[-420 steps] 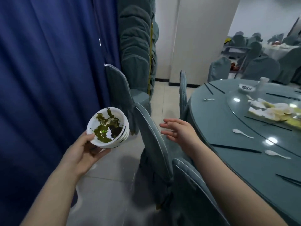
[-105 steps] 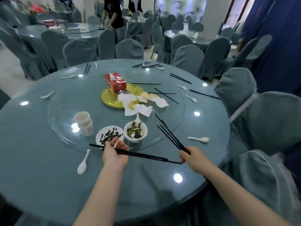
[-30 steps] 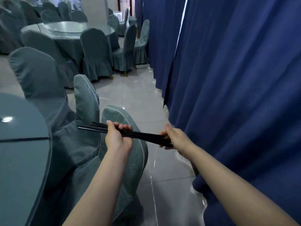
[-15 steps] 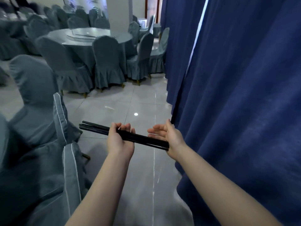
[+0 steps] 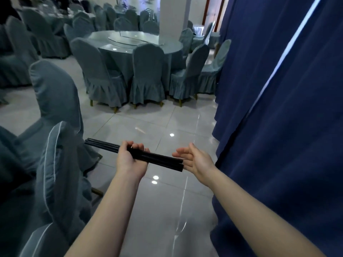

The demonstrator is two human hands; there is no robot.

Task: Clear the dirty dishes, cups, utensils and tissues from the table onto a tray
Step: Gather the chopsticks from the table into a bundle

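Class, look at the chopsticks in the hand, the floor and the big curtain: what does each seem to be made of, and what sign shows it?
Chopsticks: probably plastic or lacquered wood; uniform black, faint sheen.
Floor: polished glazed tile; grout lines, mirror-like light reflections.
Curtain: heavy woven fabric, matte blue, hanging in soft folds.

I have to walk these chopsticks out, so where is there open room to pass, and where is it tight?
Open tiled floor runs ahead between the chair on the left and the curtain on the right. It crowds farther on, where chairs ring the round table. The left hand grips the chopsticks.
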